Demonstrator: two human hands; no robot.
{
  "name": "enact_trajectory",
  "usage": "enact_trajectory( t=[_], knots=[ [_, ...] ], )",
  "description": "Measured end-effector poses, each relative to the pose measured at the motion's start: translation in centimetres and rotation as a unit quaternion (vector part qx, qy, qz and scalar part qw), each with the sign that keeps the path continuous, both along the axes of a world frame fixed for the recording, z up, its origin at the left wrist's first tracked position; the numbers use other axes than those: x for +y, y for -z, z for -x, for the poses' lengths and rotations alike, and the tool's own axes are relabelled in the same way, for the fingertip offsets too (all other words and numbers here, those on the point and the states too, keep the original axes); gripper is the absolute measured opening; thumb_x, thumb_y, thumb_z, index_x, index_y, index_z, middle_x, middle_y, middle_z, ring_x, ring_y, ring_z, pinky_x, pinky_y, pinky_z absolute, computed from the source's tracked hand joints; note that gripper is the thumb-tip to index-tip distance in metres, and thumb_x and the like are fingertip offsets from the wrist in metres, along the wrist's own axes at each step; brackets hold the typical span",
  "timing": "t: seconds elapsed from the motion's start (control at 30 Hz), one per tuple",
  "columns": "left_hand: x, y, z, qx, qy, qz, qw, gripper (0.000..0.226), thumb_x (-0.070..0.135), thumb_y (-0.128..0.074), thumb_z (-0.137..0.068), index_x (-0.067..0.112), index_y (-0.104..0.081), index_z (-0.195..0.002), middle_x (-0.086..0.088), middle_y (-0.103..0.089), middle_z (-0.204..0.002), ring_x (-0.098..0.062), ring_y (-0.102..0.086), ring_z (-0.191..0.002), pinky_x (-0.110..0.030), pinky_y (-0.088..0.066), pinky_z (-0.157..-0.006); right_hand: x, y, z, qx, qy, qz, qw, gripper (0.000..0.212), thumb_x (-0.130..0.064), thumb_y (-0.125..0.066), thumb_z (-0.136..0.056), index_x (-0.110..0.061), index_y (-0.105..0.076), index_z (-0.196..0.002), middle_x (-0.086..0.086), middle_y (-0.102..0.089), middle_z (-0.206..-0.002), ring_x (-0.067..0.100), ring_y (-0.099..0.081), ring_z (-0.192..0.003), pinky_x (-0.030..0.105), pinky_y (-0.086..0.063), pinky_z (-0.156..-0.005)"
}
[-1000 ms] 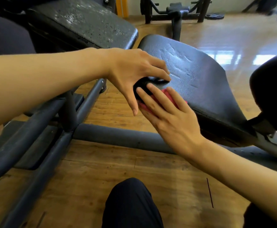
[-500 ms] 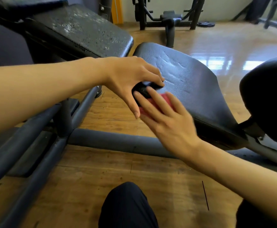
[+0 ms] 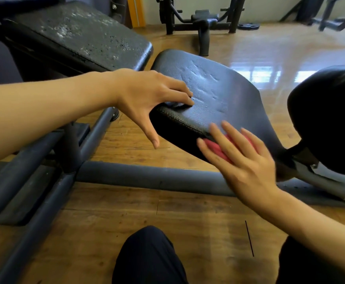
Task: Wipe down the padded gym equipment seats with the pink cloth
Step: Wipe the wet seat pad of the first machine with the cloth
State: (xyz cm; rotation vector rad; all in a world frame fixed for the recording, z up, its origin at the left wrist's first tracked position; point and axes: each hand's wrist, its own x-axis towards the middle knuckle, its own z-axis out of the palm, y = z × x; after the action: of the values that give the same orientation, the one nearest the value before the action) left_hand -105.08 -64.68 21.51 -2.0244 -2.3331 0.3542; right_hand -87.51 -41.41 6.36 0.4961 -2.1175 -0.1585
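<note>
Around me, a glossy wooden floor (image 3: 249,50) reflects window light; another black machine (image 3: 202,19) stands by the pale wall (image 3: 270,7).

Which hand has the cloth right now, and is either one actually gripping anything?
Right hand presses the pink cloth flat against the black padded seat's near edge, fingers straight. Left hand braces the seat's corner with fingertips. Neither grips.
</note>
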Motion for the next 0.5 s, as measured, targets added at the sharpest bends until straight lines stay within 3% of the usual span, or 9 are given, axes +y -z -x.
enact_trajectory(
  t=[0.17,0.3,0.5],
  knots=[
    [-0.3,0.1,-0.3,0.033,0.028,0.000,0.999,0.127,0.102,-0.042,-0.071,0.008,-0.042,-0.156,-0.020,-0.043,-0.158,-0.038,-0.044,-0.145,-0.055,-0.045,-0.115,-6.9,-3.5,4.2,-0.017,-0.022,-0.008,1.000,0.047,-0.014,-0.034,-0.110,-0.026,-0.040,-0.154,0.007,-0.036,-0.161,0.035,-0.041,-0.144,0.048,-0.046,-0.104],
    [-0.3,0.3,-0.4,0.025,-0.001,0.006,1.000,0.133,0.104,-0.045,-0.067,0.009,-0.036,-0.160,-0.016,-0.036,-0.165,-0.035,-0.037,-0.151,-0.057,-0.037,-0.120,-1.2,-0.7,1.1,-0.030,-0.029,0.024,0.999,0.049,-0.008,-0.050,-0.106,-0.021,-0.043,-0.153,0.011,-0.040,-0.158,0.033,-0.042,-0.143,0.047,-0.047,-0.102],
    [-0.1,0.5,-0.1,0.033,-0.004,0.007,0.999,0.127,0.102,-0.050,-0.069,0.014,-0.036,-0.160,-0.011,-0.036,-0.164,-0.033,-0.038,-0.150,-0.059,-0.037,-0.119,7.3,3.5,-3.1,-0.068,-0.004,0.107,0.992,0.063,0.001,-0.072,-0.092,-0.016,-0.049,-0.147,0.021,-0.044,-0.152,0.037,-0.043,-0.142,0.049,-0.048,-0.101]
  ],
)
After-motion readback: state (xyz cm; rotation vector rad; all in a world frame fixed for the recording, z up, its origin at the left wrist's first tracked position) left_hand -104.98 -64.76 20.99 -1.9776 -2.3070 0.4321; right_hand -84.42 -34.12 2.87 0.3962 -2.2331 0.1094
